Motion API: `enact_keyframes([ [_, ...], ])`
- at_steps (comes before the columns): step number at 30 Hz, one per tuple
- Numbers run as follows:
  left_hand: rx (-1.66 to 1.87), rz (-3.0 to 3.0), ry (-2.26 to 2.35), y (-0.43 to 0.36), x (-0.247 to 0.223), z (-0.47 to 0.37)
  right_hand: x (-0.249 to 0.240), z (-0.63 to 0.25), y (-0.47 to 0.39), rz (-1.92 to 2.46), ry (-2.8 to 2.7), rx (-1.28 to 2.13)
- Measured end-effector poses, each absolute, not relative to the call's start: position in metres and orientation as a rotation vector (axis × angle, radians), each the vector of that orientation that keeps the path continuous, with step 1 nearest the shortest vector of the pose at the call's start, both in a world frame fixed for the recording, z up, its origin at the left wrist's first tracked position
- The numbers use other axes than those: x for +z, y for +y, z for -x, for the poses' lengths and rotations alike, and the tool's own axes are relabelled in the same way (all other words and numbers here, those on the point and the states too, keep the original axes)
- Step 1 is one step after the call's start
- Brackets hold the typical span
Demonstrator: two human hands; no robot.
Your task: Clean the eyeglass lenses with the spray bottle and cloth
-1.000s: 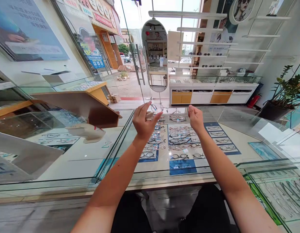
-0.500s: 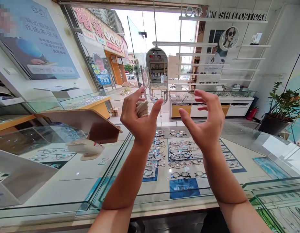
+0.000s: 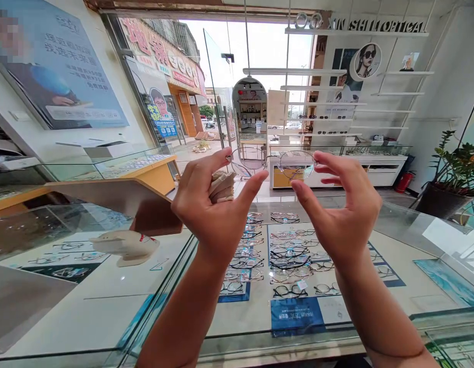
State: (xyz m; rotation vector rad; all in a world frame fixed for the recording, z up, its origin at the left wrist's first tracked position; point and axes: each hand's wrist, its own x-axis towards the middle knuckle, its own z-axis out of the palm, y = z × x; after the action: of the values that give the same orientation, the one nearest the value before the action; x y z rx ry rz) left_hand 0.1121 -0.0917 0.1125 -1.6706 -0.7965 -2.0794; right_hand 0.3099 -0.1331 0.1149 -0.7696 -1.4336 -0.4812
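Observation:
A pair of thin-rimmed, clear eyeglasses [image 3: 297, 164] is held up in front of me, lenses side by side. My left hand [image 3: 211, 209] grips its left end with the index fingertip, thumb close below the left lens. A crumpled beige cloth [image 3: 223, 187] is tucked in that same palm, under the curled fingers. At the glasses' right end, my right hand [image 3: 346, 217] has its index fingertip on the frame, with the thumb near the lower rim. The temples are hard to make out.
Below the hands is a glass display counter [image 3: 183, 286] with rows of spectacle frames [image 3: 290, 255]. A beige dog-shaped figure [image 3: 125, 245] and a brown open box [image 3: 152, 209] stand on the left. An oval mirror [image 3: 252, 122] and a potted plant [image 3: 451, 168] are farther off.
My right fingertips have come onto the right end of the eyeglasses, where a gap showed before. Both hands look larger and spread slightly wider. The view has shifted a little.

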Motion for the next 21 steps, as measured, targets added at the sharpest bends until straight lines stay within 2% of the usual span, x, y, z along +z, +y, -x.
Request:
enact_keyframes([
  [21, -2.022, 1.777, -0.840, -0.0895, 0.1153, -0.1118, 0.1117, -0.3162, -0.1243, 0.805, -1.414, -0.401],
])
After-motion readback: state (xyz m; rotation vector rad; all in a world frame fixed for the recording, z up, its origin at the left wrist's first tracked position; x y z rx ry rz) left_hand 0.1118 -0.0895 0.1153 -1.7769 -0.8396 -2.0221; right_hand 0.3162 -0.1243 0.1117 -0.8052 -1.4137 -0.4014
